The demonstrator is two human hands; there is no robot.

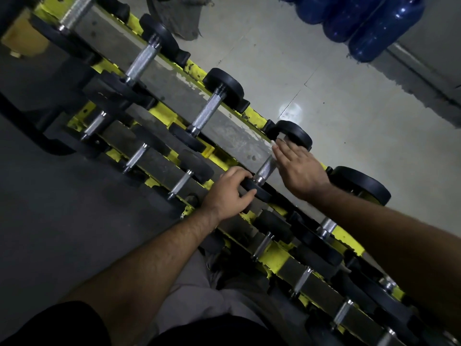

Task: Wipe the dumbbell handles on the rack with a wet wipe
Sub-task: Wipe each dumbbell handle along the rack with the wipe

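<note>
A yellow and steel rack (159,112) runs diagonally from upper left to lower right, with black-headed dumbbells lying across its two tiers. My left hand (225,193) grips the near black head (259,192) of one top-tier dumbbell. Its knurled silver handle (265,169) shows between my hands. My right hand (298,168) lies flat over the far part of that handle, fingers straight, reaching the far head (298,134). A pale strip, the wet wipe (281,139), shows at its fingertips; most of the wipe is hidden under the hand.
Other dumbbells with bare handles (208,112) (143,62) lie further left on the top tier. Smaller ones (180,182) fill the lower tier. Blue water bottles (379,28) stand on the pale tiled floor (324,91) behind the rack. My legs are below.
</note>
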